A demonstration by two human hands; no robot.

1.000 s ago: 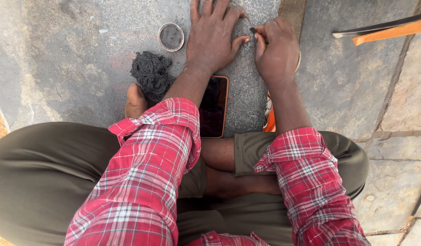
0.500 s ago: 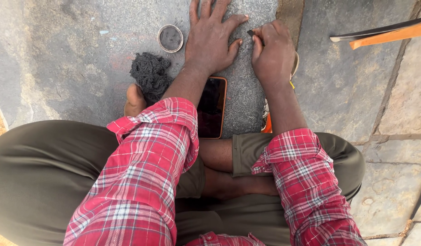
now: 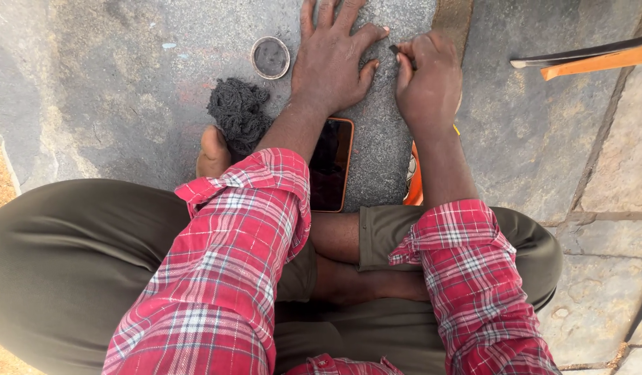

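The left hand [image 3: 332,61] lies flat, fingers spread wide, on the grey stone slab [image 3: 119,90], as if to brace it. Just beside it the right hand [image 3: 428,80] is closed around a small dark tool [image 3: 394,50], its tip against the slab near the left thumb. A tin lid [image 3: 270,57], a dark rag [image 3: 237,111] and a phone [image 3: 331,163] lie near the slab's nearer edge.

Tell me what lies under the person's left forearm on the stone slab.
A dark phone with an orange edge lies flat on the grey stone slab, its left side covered by the left forearm. Beside it sits a dark tangled wad. How far the phone reaches under the red plaid sleeve is hidden.
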